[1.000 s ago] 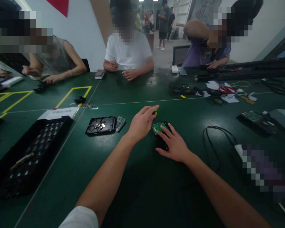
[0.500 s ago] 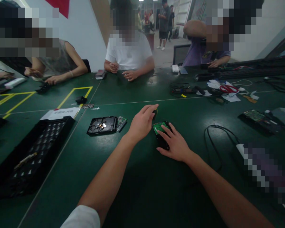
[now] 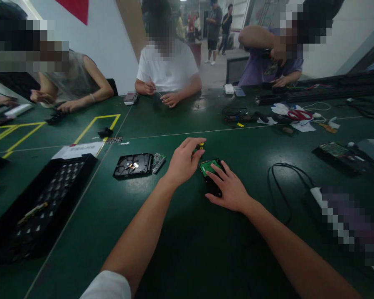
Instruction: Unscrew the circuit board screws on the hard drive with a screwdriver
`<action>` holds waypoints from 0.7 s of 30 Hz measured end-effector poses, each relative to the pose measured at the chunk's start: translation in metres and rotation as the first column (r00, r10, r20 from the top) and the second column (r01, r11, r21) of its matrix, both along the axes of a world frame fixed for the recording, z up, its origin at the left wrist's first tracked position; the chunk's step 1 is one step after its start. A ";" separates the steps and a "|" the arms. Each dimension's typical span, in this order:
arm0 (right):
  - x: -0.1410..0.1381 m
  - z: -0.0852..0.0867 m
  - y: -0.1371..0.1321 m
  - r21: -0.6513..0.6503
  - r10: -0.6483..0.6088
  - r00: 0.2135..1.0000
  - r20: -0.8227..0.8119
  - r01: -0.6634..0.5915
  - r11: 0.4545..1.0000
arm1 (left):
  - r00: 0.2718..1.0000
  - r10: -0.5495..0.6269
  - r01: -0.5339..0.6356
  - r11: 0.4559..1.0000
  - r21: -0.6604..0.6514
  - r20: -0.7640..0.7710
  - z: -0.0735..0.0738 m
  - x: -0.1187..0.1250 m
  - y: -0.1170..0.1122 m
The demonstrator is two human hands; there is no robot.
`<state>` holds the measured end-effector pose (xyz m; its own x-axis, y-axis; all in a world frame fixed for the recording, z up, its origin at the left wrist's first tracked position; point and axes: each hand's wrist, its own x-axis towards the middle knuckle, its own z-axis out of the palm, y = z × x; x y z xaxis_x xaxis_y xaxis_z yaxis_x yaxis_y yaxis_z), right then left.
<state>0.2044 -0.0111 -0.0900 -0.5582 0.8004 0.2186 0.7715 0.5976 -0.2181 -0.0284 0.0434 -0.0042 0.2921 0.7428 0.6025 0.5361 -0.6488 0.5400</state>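
Note:
My left hand (image 3: 187, 160) is closed, thumb and fingers pinching a small black-and-yellow handle (image 3: 201, 146) that looks like a screwdriver's. It hovers just beyond the upper left of a hard drive (image 3: 212, 189), whose green circuit board (image 3: 208, 166) faces up. Whether the tool's tip touches the drive cannot be seen. My right hand (image 3: 229, 187) grips the drive against the table, thumb along its near side and fingers spread across its top, hiding part of it. To the left lies another black hard drive (image 3: 132, 165), with a loose circuit board (image 3: 158, 162) beside it.
A long black tray (image 3: 46, 199) stands at the left on the green table (image 3: 187, 249). At the right are a looped black cable (image 3: 272, 168), an opened device (image 3: 339, 153) and a pile of wires and scraps (image 3: 299, 116). Several people sit opposite, including one in a white shirt (image 3: 168, 68).
My left hand has turned slightly and its fingers have shifted, so more of the yellow-and-black handle shows. My right hand and the drive have stayed put.

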 end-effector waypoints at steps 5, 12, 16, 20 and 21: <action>-0.001 0.001 0.000 -0.007 -0.004 1.000 0.013 0.004 1.000 | 0.999 0.052 -0.052 0.998 -0.019 0.015 -0.005 0.000 0.002; 0.000 0.002 0.000 -0.024 -0.005 1.000 0.014 0.005 1.000 | 1.000 0.013 -0.013 0.999 -0.046 -0.002 -0.010 -0.004 0.006; 0.000 0.002 0.000 -0.031 -0.005 1.000 0.024 0.006 0.999 | 0.992 0.123 -0.124 0.992 -0.028 -0.035 -0.011 -0.004 0.007; 0.000 0.003 0.001 -0.030 -0.008 1.000 0.024 0.008 1.000 | 0.996 0.086 -0.087 0.994 -0.069 -0.011 -0.011 -0.004 0.007; 0.000 0.003 0.001 -0.029 -0.007 1.000 0.023 0.008 1.000 | 0.998 0.068 -0.068 0.995 -0.077 -0.003 -0.012 -0.004 0.008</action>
<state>0.2040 -0.0105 -0.0875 -0.5568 0.8105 0.1820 0.7810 0.5854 -0.2176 -0.0327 0.0511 -0.0161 0.2395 0.8048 0.5431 0.5774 -0.5678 0.5867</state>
